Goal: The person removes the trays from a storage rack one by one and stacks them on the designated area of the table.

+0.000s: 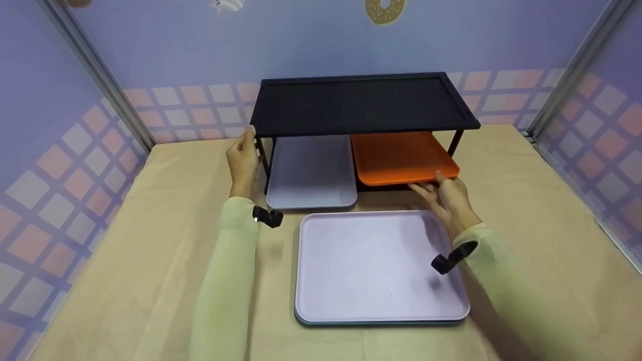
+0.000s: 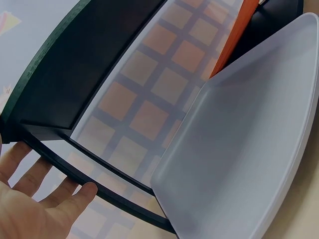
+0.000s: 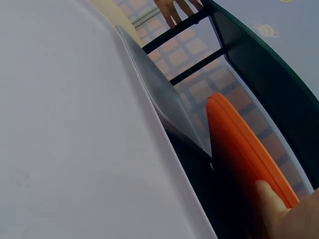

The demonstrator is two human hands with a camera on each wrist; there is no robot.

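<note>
- A black rack (image 1: 363, 103) stands at the back of a tan table (image 1: 150, 260), with a flat top shelf on thin legs and open space beneath.
- Under the shelf, on the left, lies a grey tray (image 1: 311, 175); its near edge sticks out past the rack's front.
- Under the shelf, on the right, sits an orange tray (image 1: 401, 158), just beside the grey one and tilted, its near edge raised off the table.
- In front of the rack, flat on the table, lies a large lilac tray (image 1: 371, 265). It sits just before the grey and orange trays, and the right forearm reaches across its right corner.
- Pastel walls with a checked band close in the table on three sides.
- The left hand (image 1: 243, 160) rests at the rack's front left corner. The left wrist view shows its fingers (image 2: 30, 174) nearly straight and spread, lying against the thin black frame, not curled round it.
- The right hand (image 1: 444, 195) holds the orange tray's near edge: the thumb (image 3: 269, 196) presses on top of the rim and the fingers (image 1: 421, 189) reach underneath, a light pinch.
</note>
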